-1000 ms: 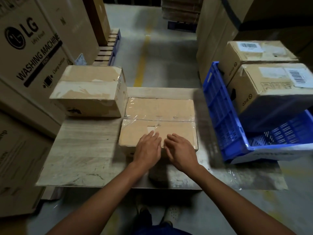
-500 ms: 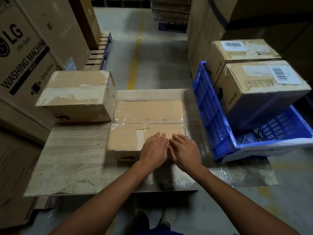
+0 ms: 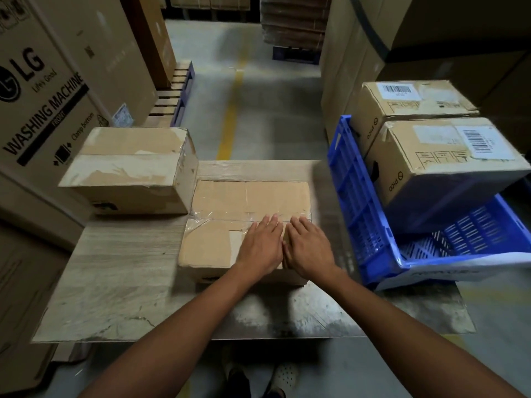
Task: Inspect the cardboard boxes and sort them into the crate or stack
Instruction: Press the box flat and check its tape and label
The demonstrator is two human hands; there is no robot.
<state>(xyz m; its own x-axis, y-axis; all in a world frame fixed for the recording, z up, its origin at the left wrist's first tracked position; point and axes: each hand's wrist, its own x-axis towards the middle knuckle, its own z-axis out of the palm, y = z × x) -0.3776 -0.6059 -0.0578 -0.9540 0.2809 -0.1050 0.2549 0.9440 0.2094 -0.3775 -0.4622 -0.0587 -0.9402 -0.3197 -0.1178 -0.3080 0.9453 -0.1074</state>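
Observation:
A flat taped cardboard box (image 3: 230, 208) lies in the middle of the low wooden table (image 3: 123, 268). My left hand (image 3: 263, 244) and my right hand (image 3: 309, 247) rest flat on its near right top, side by side, fingers straight. A taller taped box (image 3: 129, 165) stands at the table's back left, touching the flat box's corner. A blue plastic crate (image 3: 362, 214) sits tilted at the right and holds two labelled boxes: a near one (image 3: 442, 159) and a far one (image 3: 411, 101).
Large LG washing machine cartons (image 3: 43, 90) stand at the left. Tall cartons (image 3: 353, 53) rise behind the crate. A wooden pallet (image 3: 175, 93) lies at the back left. An aisle floor with a yellow line (image 3: 230, 116) runs ahead. My feet (image 3: 258, 377) are below the table's front edge.
Both hands have slid forward a little along the flat box's top, staying flat. The boxes and crate have not moved; the camera has shifted.

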